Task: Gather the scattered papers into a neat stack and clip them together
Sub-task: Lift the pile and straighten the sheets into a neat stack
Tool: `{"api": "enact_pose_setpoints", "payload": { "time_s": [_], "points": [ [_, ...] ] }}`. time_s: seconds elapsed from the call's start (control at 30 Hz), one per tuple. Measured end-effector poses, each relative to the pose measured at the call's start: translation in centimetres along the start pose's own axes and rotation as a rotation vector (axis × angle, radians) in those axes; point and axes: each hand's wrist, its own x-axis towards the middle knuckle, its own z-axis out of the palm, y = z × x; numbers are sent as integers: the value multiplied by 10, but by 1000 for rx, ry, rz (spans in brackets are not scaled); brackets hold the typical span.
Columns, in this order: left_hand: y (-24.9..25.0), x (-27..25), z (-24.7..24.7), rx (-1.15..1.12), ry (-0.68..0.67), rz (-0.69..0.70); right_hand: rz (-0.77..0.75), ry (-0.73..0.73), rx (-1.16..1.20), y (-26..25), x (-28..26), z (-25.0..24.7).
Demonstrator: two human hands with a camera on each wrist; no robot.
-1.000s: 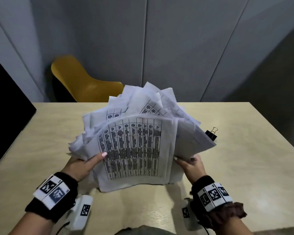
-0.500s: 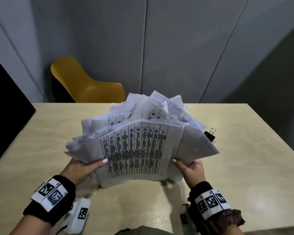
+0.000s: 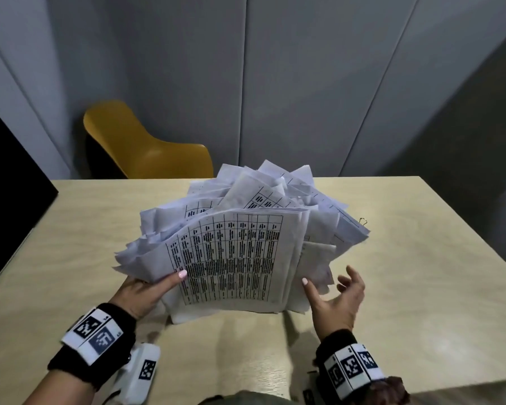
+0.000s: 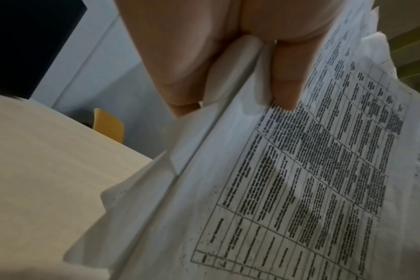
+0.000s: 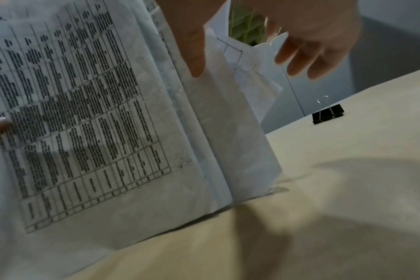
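Observation:
A thick, uneven bundle of printed papers (image 3: 231, 258) stands on its lower edge on the light wooden table (image 3: 421, 273), its sheets fanning out at the top. My left hand (image 3: 158, 285) grips the bundle's left side, thumb on the front table-printed sheet (image 4: 300, 170) and fingers behind. My right hand (image 3: 333, 290) is open beside the right edge, fingers (image 5: 300, 62) spread and apart from the sheets, thumb tip near the front page (image 5: 84, 113). A black binder clip (image 5: 327, 113) lies on the table behind the papers; in the head view only its wire loop (image 3: 362, 220) shows.
A yellow chair (image 3: 146, 150) stands behind the table's far edge, against grey wall panels. A dark panel (image 3: 6, 185) borders the table on the left. Bare tabletop stretches to the right and in front of the papers.
My right hand has let go of the bundle's right side and opened, fingers spreading outward. The left hand keeps its grip, and the bundle now rests on the table.

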Motion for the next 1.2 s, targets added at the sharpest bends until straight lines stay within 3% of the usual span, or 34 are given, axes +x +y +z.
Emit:
{"api": "enact_pose_setpoints", "payload": {
  "time_s": [0.07,0.17,0.23,0.53,0.7,0.83,1.03,1.2],
  "points": [
    [3,-2,0,4,2,10,-42,51,-3,-1,-6,-3],
    [10,-9,1,-34,-17,21,-72,-86,52,-6,-3,-2],
    [15,-13,1,-56,-60,30,-136,-103,69,-10,1,-1],
    [5,-6,-3,-63,-100,7,-256,15,266,-30,22,-7],
    [8,-7,-5,-85,-133,89,-384,12,338,-66,33,-13],
    [6,-4,-6,-109,-136,123,-515,-161,257,-91,31,-14],
    [0,-1,-8,-156,-132,192,-811,-196,44,-130,46,-34],
    [-3,2,-8,-161,-141,209,-1018,-339,-170,-174,53,-41]
  ]
}}
